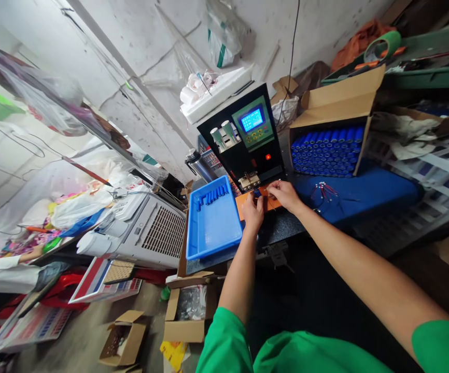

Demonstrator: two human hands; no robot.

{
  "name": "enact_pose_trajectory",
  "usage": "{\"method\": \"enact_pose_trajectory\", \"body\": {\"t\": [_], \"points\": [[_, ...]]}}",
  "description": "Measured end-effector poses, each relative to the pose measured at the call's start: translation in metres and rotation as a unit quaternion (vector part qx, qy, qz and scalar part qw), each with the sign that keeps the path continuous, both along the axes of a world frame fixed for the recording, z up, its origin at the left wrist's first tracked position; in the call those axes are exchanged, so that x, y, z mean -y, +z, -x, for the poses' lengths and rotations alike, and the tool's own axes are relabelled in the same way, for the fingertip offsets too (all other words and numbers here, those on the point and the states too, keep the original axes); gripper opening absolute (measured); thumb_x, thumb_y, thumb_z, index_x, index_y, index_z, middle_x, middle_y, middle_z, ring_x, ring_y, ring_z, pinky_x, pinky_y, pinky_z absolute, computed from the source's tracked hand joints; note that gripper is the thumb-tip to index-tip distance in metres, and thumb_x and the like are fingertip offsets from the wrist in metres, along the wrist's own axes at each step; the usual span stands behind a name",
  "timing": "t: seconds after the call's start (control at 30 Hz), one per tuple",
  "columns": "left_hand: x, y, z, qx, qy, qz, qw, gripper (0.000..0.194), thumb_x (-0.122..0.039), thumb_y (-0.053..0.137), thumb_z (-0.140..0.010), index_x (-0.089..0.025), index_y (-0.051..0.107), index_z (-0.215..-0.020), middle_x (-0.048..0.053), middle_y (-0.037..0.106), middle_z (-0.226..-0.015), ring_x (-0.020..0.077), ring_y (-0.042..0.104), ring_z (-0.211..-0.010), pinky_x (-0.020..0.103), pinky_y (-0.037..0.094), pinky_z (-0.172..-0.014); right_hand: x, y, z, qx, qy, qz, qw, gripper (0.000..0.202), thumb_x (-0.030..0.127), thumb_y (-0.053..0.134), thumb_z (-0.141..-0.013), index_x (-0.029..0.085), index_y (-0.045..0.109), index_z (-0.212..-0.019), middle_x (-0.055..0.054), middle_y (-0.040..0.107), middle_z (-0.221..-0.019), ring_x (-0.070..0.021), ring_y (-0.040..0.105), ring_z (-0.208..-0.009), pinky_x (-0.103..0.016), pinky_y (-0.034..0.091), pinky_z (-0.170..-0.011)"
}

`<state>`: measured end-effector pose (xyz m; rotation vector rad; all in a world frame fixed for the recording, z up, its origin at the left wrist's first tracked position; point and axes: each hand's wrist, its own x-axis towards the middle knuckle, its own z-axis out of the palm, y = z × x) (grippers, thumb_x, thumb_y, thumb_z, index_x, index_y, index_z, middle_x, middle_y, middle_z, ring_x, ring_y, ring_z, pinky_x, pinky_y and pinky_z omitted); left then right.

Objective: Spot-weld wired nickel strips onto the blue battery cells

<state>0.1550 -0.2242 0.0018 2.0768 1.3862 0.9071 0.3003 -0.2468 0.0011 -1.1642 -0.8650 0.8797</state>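
A black machine (237, 140) with a lit blue display (251, 119) stands at the table's back. At its foot lies an orange board (273, 202). My left hand (253, 207) is over the board's left part, its fingers closed on a small dark blue piece (256, 193) under the machine's metal tip (249, 178). My right hand (282, 195) is just right of it, thumb and fingertips pinched near the board; what they hold is too small to make out. Left of my hands, a blue tray (214, 223) carries several blue cylinders (217, 194) in a row.
An open cardboard box (335, 111) packed with blue cylinders is at the right rear. Red and white wires (324, 190) lie on the blue surface before it. A flask (200, 165) stands behind the tray. Cartons (185, 331) sit on the floor. Another person (10, 274) is far left.
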Motion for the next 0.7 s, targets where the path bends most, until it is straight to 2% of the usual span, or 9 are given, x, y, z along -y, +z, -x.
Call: {"method": "enact_pose_trajectory", "body": {"t": [0.17, 0.33, 0.43, 0.7], "points": [[0.005, 0.004, -0.001, 0.001, 0.013, 0.000, 1.000, 0.021, -0.038, 0.056, -0.093, -0.024, 0.062, -0.108, 0.002, 0.067, -0.080, 0.0168, 0.062, -0.075, 0.027, 0.044, -0.073, -0.003, 0.007, 0.006, -0.019, -0.010, -0.004, 1.000, 0.022, 0.041, 0.066, -0.066, 0.019, 0.060, -0.066, -0.003, 0.064, -0.067, -0.0180, 0.060, -0.067, -0.031, 0.051, -0.067], [0.008, 0.006, -0.002, 0.034, 0.017, 0.007, 0.999, 0.023, -0.039, 0.058, -0.092, -0.025, 0.063, -0.110, 0.002, 0.068, -0.080, 0.0180, 0.063, -0.077, 0.027, 0.044, -0.074, -0.009, 0.014, 0.013, -0.007, 0.011, -0.004, 1.000, 0.023, 0.041, 0.065, -0.065, 0.019, 0.062, -0.065, -0.005, 0.065, -0.068, -0.0179, 0.059, -0.066, -0.030, 0.048, -0.063], [0.008, 0.006, -0.003, 0.044, 0.019, 0.010, 0.999, 0.024, -0.039, 0.059, -0.091, -0.025, 0.063, -0.111, 0.003, 0.069, -0.082, 0.0189, 0.064, -0.080, 0.027, 0.045, -0.076, -0.012, 0.013, 0.016, 0.014, 0.017, 0.002, 1.000, 0.024, 0.042, 0.064, -0.067, 0.018, 0.064, -0.067, -0.005, 0.066, -0.068, -0.0175, 0.059, -0.065, -0.028, 0.045, -0.060], [0.009, 0.005, -0.004, -0.013, 0.032, -0.017, 0.999, 0.025, -0.038, 0.055, -0.094, -0.024, 0.063, -0.114, 0.004, 0.071, -0.087, 0.0190, 0.064, -0.077, 0.028, 0.043, -0.075, -0.018, 0.009, 0.017, 0.079, -0.001, 0.009, 0.997, 0.020, 0.037, 0.060, -0.070, 0.017, 0.066, -0.069, -0.005, 0.068, -0.070, -0.0186, 0.061, -0.069, -0.027, 0.043, -0.062]]}}
